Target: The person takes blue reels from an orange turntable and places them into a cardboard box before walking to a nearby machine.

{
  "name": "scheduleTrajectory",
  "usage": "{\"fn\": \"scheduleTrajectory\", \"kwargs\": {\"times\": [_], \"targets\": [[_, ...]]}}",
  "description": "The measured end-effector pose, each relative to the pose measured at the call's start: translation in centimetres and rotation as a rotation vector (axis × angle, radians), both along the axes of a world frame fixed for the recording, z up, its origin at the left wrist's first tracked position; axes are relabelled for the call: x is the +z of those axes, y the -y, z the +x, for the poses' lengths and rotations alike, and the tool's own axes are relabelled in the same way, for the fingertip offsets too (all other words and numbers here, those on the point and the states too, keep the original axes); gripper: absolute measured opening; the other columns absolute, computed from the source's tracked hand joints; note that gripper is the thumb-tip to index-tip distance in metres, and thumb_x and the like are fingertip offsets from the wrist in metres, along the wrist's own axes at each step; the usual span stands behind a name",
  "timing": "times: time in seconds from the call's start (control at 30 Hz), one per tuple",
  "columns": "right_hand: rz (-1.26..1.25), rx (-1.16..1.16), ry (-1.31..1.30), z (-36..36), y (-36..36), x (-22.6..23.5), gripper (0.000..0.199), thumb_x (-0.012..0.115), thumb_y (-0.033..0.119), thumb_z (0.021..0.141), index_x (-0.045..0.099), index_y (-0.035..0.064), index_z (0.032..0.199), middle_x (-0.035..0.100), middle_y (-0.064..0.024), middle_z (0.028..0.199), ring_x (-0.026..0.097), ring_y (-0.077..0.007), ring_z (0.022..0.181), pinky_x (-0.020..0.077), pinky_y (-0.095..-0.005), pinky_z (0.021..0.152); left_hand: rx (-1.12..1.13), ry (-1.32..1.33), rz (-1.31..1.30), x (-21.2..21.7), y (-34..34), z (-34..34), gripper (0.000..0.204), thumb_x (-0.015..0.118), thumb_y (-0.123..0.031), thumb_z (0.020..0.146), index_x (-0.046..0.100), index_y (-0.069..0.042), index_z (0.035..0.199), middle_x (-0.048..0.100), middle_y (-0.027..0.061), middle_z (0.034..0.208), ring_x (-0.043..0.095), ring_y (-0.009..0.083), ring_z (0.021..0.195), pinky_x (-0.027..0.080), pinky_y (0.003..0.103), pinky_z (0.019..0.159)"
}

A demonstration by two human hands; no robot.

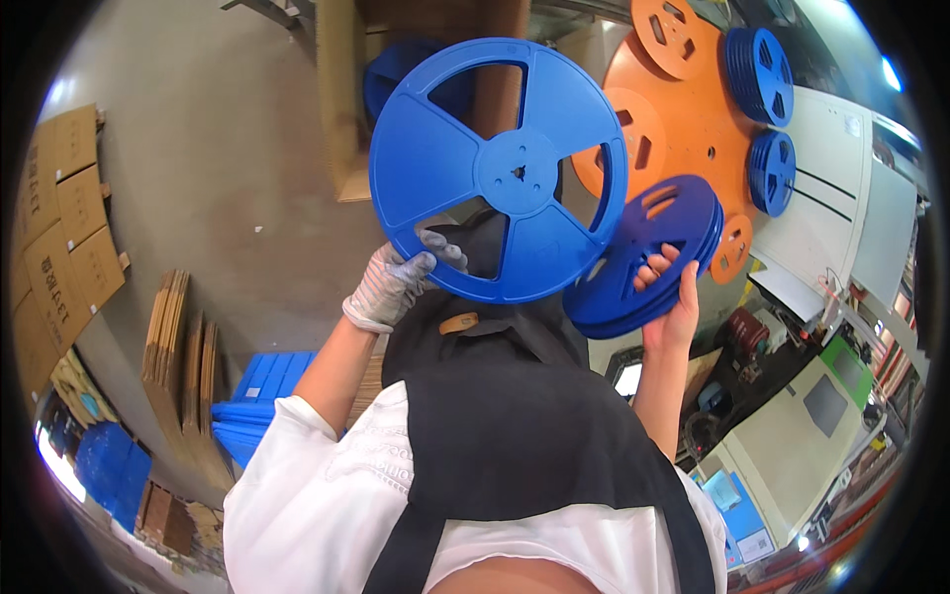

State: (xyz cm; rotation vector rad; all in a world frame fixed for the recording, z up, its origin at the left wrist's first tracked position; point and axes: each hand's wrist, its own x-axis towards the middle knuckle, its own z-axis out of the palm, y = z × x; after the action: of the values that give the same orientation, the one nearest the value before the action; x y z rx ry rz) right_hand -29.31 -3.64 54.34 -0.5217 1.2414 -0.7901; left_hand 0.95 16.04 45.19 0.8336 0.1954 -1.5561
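My left hand [401, 279], in a pale striped glove, grips the lower left rim of a large blue plastic reel disc [426, 173], with fingers through one of its cut-outs. The disc faces me, held up in front of my chest. In my bare right hand [673, 302] is a stack of several blue reel discs [633, 252], tilted, my fingers curled through a slot and the thumb on the outer edge. The large disc overlaps the left part of this stack.
An opened cardboard box [341, 109] with blue discs inside stands ahead. To its right, an orange round table [708, 119] carries blue disc stacks [770, 74] and orange discs [665, 35]. Stacked cartons [64, 257] and flattened cardboard [166, 332] stand left; machines [792, 431] stand right.
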Motion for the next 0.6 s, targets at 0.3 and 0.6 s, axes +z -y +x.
{"fn": "scheduleTrajectory", "kwargs": {"times": [0.3,0.6], "targets": [[0.114,-0.101,-0.200,2.4,-1.5,-0.1,0.045,0.043,0.038,0.102,0.051,0.0006,0.125,0.063,-0.0105,0.101,0.062,-0.0223,0.086,0.0525,-0.0350,0.078,0.073,-0.049,0.067,-0.3,-1.9,3.0,0.027,0.072,-0.013,0.085,0.062,-0.008,0.110,0.068,0.0113,0.103,0.066,0.0310,0.101,0.056,0.046,0.088],[0.040,0.024,-0.355,6.3,-3.3,-1.2,0.041,0.046,0.037,0.101,0.047,0.0054,0.127,0.064,-0.0134,0.097,0.064,-0.0230,0.080,0.0524,-0.0368,0.073,0.006,0.398,0.337,-9.0,3.7,8.8,0.028,0.065,-0.003,0.087,0.057,-0.002,0.114,0.067,0.0115,0.105,0.065,0.0245,0.098,0.054,0.037,0.086]]}}
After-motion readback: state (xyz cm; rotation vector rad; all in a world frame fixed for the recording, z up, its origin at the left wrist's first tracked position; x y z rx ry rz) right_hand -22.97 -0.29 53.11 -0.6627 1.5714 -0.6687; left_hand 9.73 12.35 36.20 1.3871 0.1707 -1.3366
